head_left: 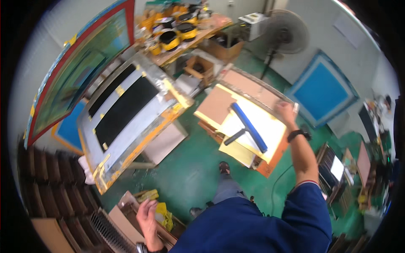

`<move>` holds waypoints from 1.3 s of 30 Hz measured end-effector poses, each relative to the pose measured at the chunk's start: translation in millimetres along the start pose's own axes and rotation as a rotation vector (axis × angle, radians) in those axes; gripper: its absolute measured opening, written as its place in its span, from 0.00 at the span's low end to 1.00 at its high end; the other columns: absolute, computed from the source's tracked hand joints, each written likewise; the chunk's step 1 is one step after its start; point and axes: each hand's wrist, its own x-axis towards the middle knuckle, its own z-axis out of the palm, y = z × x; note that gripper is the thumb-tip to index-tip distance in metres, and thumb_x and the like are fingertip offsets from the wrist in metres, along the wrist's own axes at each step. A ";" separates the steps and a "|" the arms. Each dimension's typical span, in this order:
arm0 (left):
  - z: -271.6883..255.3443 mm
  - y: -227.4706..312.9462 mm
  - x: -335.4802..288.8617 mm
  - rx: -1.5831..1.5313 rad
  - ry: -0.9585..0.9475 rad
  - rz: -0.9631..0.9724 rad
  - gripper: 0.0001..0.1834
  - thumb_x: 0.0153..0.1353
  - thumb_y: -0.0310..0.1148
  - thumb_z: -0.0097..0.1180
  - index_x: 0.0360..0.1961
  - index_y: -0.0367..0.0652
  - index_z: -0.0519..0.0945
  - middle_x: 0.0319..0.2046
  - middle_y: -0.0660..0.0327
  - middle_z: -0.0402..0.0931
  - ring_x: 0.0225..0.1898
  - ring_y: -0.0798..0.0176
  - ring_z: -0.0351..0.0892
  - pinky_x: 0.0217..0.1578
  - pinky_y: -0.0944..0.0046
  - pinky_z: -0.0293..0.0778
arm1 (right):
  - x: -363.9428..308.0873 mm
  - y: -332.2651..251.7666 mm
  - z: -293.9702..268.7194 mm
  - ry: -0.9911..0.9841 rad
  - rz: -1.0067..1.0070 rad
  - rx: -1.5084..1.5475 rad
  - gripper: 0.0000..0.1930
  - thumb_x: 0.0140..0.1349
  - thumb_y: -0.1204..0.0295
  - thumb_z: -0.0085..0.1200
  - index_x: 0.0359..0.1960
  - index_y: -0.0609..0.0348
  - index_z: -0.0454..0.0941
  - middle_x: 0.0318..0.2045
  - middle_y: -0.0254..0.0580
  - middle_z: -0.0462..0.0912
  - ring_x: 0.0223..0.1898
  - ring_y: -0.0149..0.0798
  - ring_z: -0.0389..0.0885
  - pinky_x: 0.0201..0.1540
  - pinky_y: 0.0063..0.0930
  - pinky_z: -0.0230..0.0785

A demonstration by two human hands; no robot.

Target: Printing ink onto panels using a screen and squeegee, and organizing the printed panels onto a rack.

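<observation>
My right hand (pixel 286 113) is closed at the right corner of a metal-edged rack (pixel 259 83) beyond the stack of sheets; its fingertips are blurred. On the white and yellow sheets (pixel 276 130) below it lies a T-shaped hand roller (pixel 249 126) with a long blue bar and a dark handle. A pinkish-brown board (pixel 216 104) rests on the left part of the stack. My left hand (pixel 147 216) hangs low at the left with fingers loosely apart, holding nothing. Beneath it is a carton (pixel 130 202) with a yellow bag.
A tilted printing table (pixel 130 143) with two black panels stands at left, under a raised red-edged screen frame (pixel 126 25). Yellow-and-black ink tubs (pixel 169 40) crowd a bench behind. A fan (pixel 284 31) and blue screen (pixel 322 90) stand at the wall. Racks (pixel 55 177) fill the lower left.
</observation>
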 end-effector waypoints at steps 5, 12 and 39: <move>63.5 25.5 36.6 0.157 -0.114 -0.007 0.18 0.66 0.23 0.55 0.57 0.33 0.75 0.46 0.55 0.83 0.48 0.63 0.81 0.51 0.66 0.75 | 60.9 12.2 -13.3 0.022 0.013 -0.274 0.17 0.57 0.56 0.61 0.32 0.59 0.85 0.34 0.57 0.86 0.38 0.54 0.85 0.44 0.45 0.76; 123.2 34.4 89.9 0.100 -0.227 -0.023 0.19 0.66 0.20 0.53 0.58 0.33 0.74 0.45 0.55 0.82 0.47 0.63 0.81 0.50 0.65 0.76 | 70.7 1.6 -19.1 -0.066 0.101 -0.516 0.19 0.55 0.57 0.61 0.33 0.65 0.84 0.39 0.61 0.85 0.44 0.60 0.83 0.49 0.48 0.76; 192.7 85.2 210.3 -0.270 -0.496 -0.126 0.11 0.70 0.32 0.54 0.46 0.35 0.80 0.37 0.63 0.82 0.35 0.70 0.80 0.39 0.67 0.78 | -38.1 -323.8 12.7 -1.191 -0.718 0.208 0.13 0.67 0.64 0.57 0.34 0.65 0.80 0.24 0.43 0.80 0.27 0.37 0.77 0.34 0.32 0.70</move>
